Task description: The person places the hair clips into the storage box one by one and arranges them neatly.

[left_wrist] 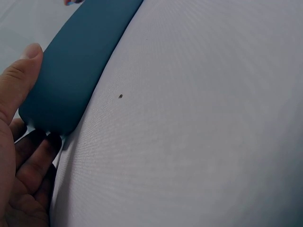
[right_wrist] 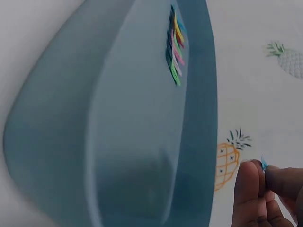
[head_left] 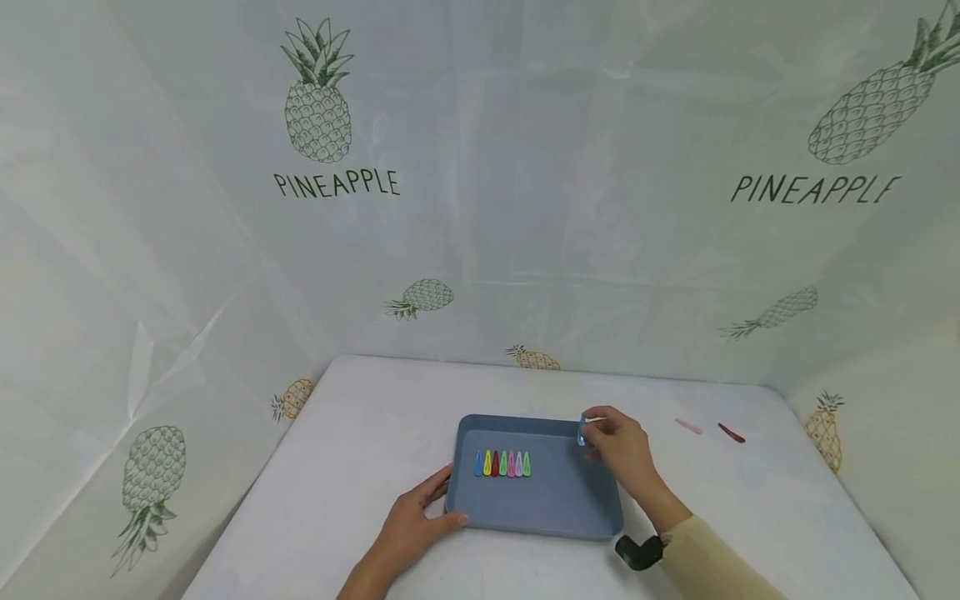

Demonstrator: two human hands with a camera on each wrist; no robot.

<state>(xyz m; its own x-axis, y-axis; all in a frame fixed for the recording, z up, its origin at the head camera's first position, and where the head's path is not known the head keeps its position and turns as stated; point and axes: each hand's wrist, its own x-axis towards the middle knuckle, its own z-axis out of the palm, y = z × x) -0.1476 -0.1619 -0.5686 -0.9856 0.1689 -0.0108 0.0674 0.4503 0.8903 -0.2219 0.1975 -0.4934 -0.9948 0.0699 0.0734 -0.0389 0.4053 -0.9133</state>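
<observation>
A blue-grey tray (head_left: 536, 512) lies on the white table. Inside it, toward the left, several snap hair clips (head_left: 502, 464) in blue, yellow, red, green, pink and pale tones form a row. My left hand (head_left: 414, 521) holds the tray's left end, thumb on the rim and fingers beneath the edge, as the left wrist view shows at the tray wall (left_wrist: 71, 66). Above the tray's far right corner, my right hand (head_left: 618, 446) pinches a light blue hair clip (head_left: 581, 431) between thumb and fingers. Only the tip of that blue clip (right_wrist: 264, 163) shows in the right wrist view.
On the table right of the tray lie a pink hair clip (head_left: 688, 426) and a dark red hair clip (head_left: 731, 432), apart from each other. A white sheet (head_left: 525, 208) printed with pineapples hangs behind the table and at its sides.
</observation>
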